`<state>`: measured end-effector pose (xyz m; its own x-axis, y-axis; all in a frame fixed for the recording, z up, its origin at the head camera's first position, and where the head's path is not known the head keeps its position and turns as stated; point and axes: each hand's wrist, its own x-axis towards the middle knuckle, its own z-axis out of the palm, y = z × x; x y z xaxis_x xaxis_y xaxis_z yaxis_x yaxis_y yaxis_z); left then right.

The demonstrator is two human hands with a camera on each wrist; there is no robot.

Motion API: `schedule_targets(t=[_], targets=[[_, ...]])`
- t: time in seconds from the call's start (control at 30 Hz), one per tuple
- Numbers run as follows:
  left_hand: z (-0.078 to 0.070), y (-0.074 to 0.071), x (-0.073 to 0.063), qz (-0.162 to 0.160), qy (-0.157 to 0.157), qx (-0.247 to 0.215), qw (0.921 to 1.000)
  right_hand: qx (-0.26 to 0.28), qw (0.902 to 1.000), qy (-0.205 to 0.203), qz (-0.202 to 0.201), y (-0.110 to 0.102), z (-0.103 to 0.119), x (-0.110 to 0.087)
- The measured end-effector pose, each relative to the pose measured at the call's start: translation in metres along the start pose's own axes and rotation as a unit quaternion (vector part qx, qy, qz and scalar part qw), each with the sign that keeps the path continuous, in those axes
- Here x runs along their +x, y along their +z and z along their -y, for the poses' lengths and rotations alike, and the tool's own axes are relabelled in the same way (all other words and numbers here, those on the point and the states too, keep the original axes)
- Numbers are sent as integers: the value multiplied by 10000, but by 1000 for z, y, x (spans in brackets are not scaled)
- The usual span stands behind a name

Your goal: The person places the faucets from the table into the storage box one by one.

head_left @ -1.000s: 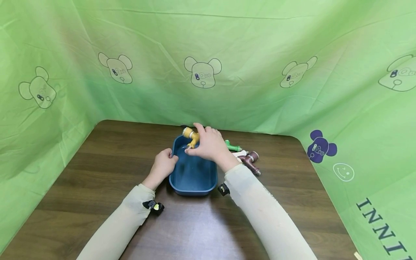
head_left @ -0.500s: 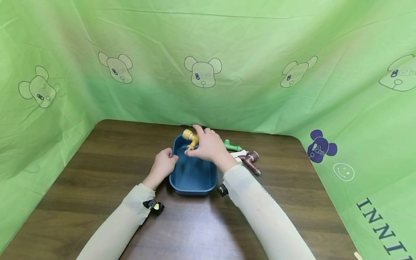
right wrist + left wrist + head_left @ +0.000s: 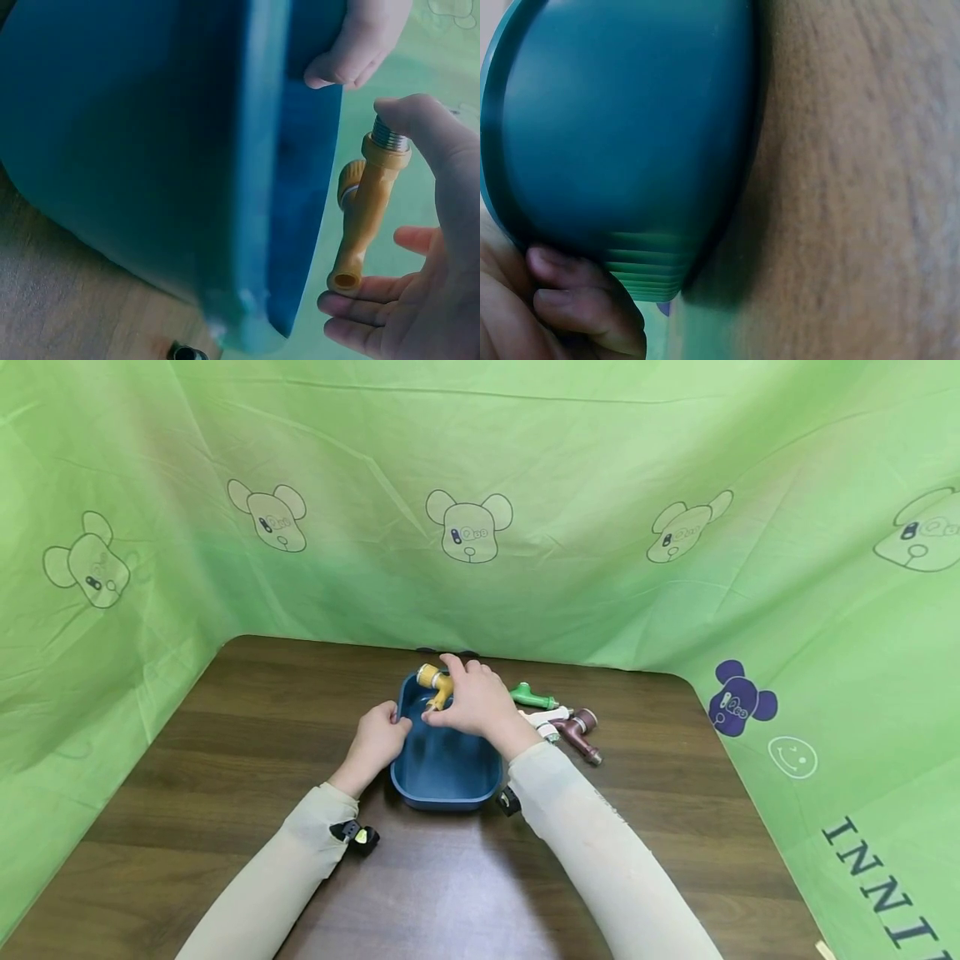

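Note:
A yellow faucet (image 3: 438, 687) with a threaded metal end is pinched between the thumb and fingers of my right hand (image 3: 480, 700), over the far part of a blue bin (image 3: 446, 801). In the right wrist view the thumb presses the threaded end of the faucet (image 3: 367, 202) and the fingertips meet its spout end. My left hand (image 3: 378, 739) grips the bin's left rim, thumb on the inside. From the left wrist view, curled fingers (image 3: 585, 304) lie against the outer wall of the bin (image 3: 630, 135).
Right of the bin lie a green faucet (image 3: 534, 697), a white faucet (image 3: 546, 717) and a dark maroon faucet (image 3: 579, 735) on the wooden table (image 3: 645, 827). A green printed curtain (image 3: 360, 585) hangs behind and at both sides.
My right hand has lowered slightly and shifted a little left with the yellow faucet, uncovering more of the green and white faucets. The left hand and the bin have stayed in place.

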<state>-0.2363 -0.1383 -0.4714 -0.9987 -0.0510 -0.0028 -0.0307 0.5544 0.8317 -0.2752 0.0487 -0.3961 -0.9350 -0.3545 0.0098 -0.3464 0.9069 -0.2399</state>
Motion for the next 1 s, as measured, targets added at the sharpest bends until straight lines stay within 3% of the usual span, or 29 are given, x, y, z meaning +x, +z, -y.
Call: schedule_targets(t=[1.0], targets=[[-2,0,0,38,-64,72,9999,58,9998,125,110,16,0,2]])
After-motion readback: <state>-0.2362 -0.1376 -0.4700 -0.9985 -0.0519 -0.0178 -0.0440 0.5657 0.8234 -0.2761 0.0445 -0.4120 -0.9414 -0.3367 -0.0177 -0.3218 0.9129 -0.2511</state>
